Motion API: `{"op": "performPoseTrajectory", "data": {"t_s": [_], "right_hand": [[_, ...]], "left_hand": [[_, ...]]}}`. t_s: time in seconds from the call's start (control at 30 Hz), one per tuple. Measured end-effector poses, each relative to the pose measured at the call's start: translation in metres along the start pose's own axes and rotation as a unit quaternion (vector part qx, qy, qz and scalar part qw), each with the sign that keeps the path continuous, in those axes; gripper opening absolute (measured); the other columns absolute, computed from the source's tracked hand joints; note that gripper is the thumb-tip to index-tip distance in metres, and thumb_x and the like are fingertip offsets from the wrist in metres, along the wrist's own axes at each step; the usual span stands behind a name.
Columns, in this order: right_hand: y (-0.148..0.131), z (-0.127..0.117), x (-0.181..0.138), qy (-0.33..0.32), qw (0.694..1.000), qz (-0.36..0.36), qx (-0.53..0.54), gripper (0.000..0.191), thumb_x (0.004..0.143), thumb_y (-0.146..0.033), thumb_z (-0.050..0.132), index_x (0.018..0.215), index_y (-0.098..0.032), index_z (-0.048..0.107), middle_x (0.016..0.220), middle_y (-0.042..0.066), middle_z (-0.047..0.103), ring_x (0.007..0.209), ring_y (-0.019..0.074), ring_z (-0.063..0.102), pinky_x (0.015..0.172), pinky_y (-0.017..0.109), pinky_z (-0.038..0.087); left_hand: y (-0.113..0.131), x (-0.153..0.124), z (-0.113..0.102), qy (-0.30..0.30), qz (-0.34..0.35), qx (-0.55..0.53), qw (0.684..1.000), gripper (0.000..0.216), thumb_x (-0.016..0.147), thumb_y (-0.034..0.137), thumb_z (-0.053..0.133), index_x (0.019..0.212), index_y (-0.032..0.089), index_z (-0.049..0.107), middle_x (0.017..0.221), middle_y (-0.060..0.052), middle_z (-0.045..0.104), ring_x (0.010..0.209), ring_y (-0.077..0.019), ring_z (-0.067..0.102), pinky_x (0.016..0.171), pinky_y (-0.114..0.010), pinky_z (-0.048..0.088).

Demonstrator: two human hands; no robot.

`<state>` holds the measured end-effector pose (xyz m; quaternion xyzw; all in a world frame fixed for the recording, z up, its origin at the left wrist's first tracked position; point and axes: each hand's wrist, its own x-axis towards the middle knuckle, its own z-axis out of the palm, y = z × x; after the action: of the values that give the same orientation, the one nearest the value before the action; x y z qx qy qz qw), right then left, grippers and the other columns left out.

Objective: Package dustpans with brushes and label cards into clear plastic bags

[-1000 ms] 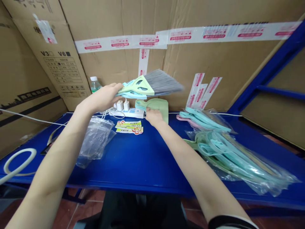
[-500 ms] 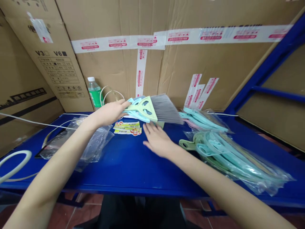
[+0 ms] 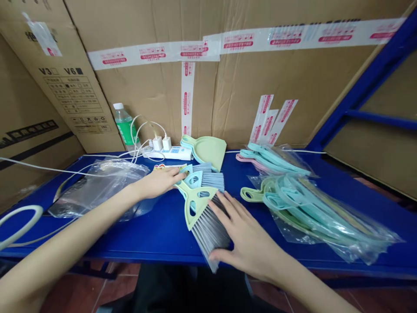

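Observation:
My left hand [image 3: 163, 180] is closed around the handle end of a small stack of hand brushes. The green hand brush [image 3: 202, 193] lies on top, its grey bristles fanned toward the table's front edge. Light blue hand brushes [image 3: 194, 178] show behind it, partly covered. My right hand [image 3: 243, 232] is open, fingers spread, with its fingertips and thumb against the grey bristles. Behind the brushes stand nested dustpans [image 3: 211, 150], a green one in front and a light blue edge beneath. Printed cards [image 3: 159, 167] lie partly hidden behind my left hand.
Bagged dustpan sets [image 3: 312, 208] lie on the right of the blue table [image 3: 156, 239], with more bagged light blue and pink ones [image 3: 276, 158] behind. Clear plastic bags [image 3: 104, 182] are on the left. A power strip [image 3: 179, 152], cables and a bottle [image 3: 125, 128] stand against the cardboard.
The brushes have come down and nearer, swinging so the bristles point toward me. My right hand has moved nearer and onto the bristles. The dustpans and power strip are now uncovered.

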<state>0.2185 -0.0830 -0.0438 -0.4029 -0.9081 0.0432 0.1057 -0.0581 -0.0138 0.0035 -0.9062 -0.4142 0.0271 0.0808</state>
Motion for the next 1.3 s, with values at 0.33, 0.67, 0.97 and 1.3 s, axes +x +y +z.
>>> {"op": "performPoseTrajectory", "data": {"t_s": [0.33,0.67,0.97,1.3], "right_hand": [[-0.032,0.011,0.005,-0.03,0.999,0.039,0.004,0.089,0.087,-0.058,0.057,0.157,-0.013,0.025,0.16,0.028,0.017,0.146,0.0441,0.009,0.109,0.068,0.03],[0.011,0.021,0.009,0.071,0.994,-0.024,-0.076,0.061,0.098,-0.028,0.046,0.155,-0.016,0.031,0.161,0.02,0.026,0.148,0.0346,0.019,0.113,0.055,0.036],[0.023,-0.008,0.02,-0.055,0.996,0.052,0.05,0.082,0.092,-0.027,0.049,0.159,-0.019,0.002,0.165,0.015,0.003,0.147,0.0324,-0.005,0.114,0.057,0.027],[0.025,0.029,0.034,0.109,0.985,0.066,-0.117,0.059,0.098,-0.027,0.04,0.155,-0.013,0.031,0.154,0.024,0.039,0.145,0.0393,0.028,0.104,0.057,0.045]], "left_hand": [[0.0,-0.003,0.005,0.025,-0.018,-0.217,0.976,0.078,0.082,0.03,0.065,0.148,0.012,0.027,0.137,-0.02,0.059,0.122,-0.0312,0.06,0.098,-0.044,0.051],[0.002,0.012,0.006,0.02,0.045,-0.374,0.926,0.046,0.086,0.034,0.066,0.128,0.017,0.055,0.122,-0.013,0.069,0.11,-0.0267,0.065,0.095,-0.041,0.05],[-0.002,0.054,0.013,-0.046,0.098,-0.443,0.89,0.051,0.082,0.039,0.074,0.123,0.013,0.059,0.119,-0.013,0.071,0.104,-0.0239,0.068,0.086,-0.036,0.055],[-0.001,0.077,0.016,0.025,0.043,-0.308,0.95,0.052,0.083,0.023,0.072,0.131,0.013,0.052,0.123,-0.015,0.067,0.108,-0.0246,0.066,0.092,-0.039,0.053]]}}
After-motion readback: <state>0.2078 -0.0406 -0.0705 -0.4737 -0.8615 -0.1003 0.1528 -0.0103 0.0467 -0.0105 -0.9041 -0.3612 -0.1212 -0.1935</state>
